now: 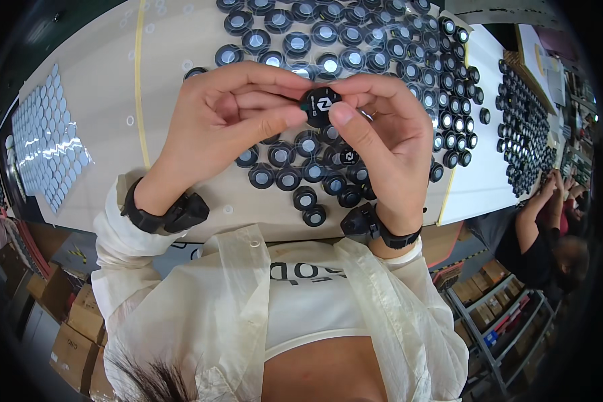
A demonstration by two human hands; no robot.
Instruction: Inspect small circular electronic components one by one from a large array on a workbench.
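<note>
And here's the disc (323, 106), black, held up over the table (104, 167) between both hands! White print on its face: an angular emblem, with tiny lettering beside it too small to make out. Left hand (204, 124): thumb and forefinger pinching the left rim, right by a sliver of green. Right hand (398, 137): thumb pressed on the face, forefinger behind the top edge, a firm grip. Below, among the crowded caps (297, 44), one twin (348, 156) shows the same white emblem! Dark letters on the shirt (308, 288), too, upside down from here. Now the edges: the table's near edge runs just beyond the wrists, caps sit close to it, and the widest room lies leftward, past the yellow line (139, 80) toward the stickers (50, 134).
</note>
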